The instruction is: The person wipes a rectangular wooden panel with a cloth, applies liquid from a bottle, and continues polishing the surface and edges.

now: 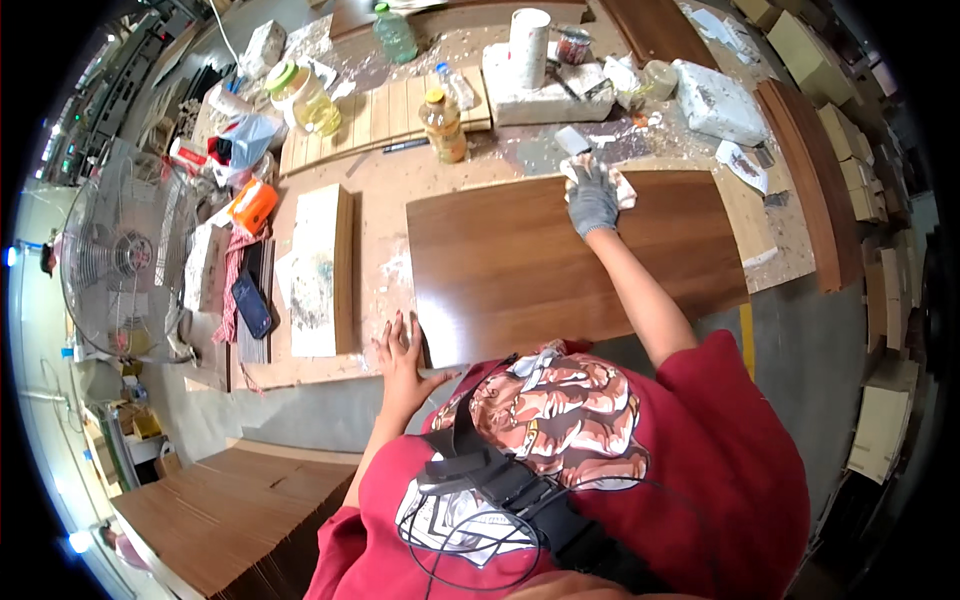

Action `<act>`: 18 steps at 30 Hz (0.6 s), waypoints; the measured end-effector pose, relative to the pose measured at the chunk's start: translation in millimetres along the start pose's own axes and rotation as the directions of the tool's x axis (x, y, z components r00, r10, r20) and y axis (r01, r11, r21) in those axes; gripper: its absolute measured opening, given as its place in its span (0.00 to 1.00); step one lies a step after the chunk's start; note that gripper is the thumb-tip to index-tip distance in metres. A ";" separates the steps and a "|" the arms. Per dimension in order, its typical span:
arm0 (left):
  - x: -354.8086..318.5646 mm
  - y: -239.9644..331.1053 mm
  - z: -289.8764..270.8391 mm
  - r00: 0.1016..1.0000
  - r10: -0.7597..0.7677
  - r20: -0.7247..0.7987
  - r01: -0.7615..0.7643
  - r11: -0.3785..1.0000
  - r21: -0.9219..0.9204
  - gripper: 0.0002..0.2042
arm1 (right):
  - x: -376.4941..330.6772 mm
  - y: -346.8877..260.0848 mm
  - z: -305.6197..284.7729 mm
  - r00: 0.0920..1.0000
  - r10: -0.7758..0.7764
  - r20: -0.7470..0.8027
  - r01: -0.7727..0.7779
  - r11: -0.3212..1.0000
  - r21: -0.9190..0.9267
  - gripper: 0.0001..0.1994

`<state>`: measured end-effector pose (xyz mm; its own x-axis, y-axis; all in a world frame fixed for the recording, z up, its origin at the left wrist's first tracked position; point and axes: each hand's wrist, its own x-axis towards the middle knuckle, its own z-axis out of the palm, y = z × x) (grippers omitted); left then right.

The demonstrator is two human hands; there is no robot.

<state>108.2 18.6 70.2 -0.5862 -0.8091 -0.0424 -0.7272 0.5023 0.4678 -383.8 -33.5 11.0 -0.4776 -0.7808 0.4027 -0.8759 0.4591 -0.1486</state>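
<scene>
A dark brown wood panel [520,260] lies flat on the workbench in front of me. My right hand [592,200], in a grey glove, presses a crumpled white rag [622,186] against the panel's far edge. My bare left hand [400,350] rests with fingers spread at the panel's near left corner, on the bench surface beside it.
Left of the panel lies a pale board [322,270], a phone [250,305] and an orange object [252,205]. Bottles of yellow liquid [443,125], a white roll [528,42], foam blocks and a slatted board crowd the back. A fan [125,255] stands left; stacked brown panels [230,515] sit lower left.
</scene>
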 end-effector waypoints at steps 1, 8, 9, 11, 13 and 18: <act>1.1 -2.0 4.0 0.999 0.029 -0.025 -0.030 0.999 -0.028 0.53 | 6.9 -8.1 4.2 0.974 -0.059 0.217 0.037 0.994 0.104 0.27; -1.3 -12.2 -2.1 0.999 0.006 -0.039 -0.010 0.996 -0.090 0.53 | -52.8 -221.9 -4.0 0.821 -0.459 0.341 0.444 0.887 0.125 0.29; 1.0 -13.7 -3.5 0.999 0.005 -0.050 -0.010 0.995 -0.095 0.54 | -76.3 -238.6 -16.8 0.798 -0.514 0.315 0.486 0.857 0.170 0.28; 4.1 -19.8 -6.9 0.995 0.030 -0.092 -0.036 0.998 -0.060 0.55 | -132.4 -251.3 -30.6 0.630 -0.617 0.472 0.561 0.781 0.274 0.27; 2.7 -32.8 -2.1 0.992 0.059 -0.115 -0.066 0.996 -0.058 0.55 | -181.0 -238.0 -70.4 0.546 -0.753 0.367 0.662 0.657 0.362 0.27; 6.7 -47.2 -27.4 0.992 0.011 0.126 0.010 0.986 -0.167 0.47 | -198.1 -134.6 -109.7 0.549 -0.749 0.371 0.600 0.662 0.449 0.26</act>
<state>148.4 -18.8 72.0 -0.6345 -0.7587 -0.1477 -0.6634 0.4364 0.6079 -163.7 105.9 50.4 0.3685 -0.9296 -0.0025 -0.8973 -0.3550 -0.2624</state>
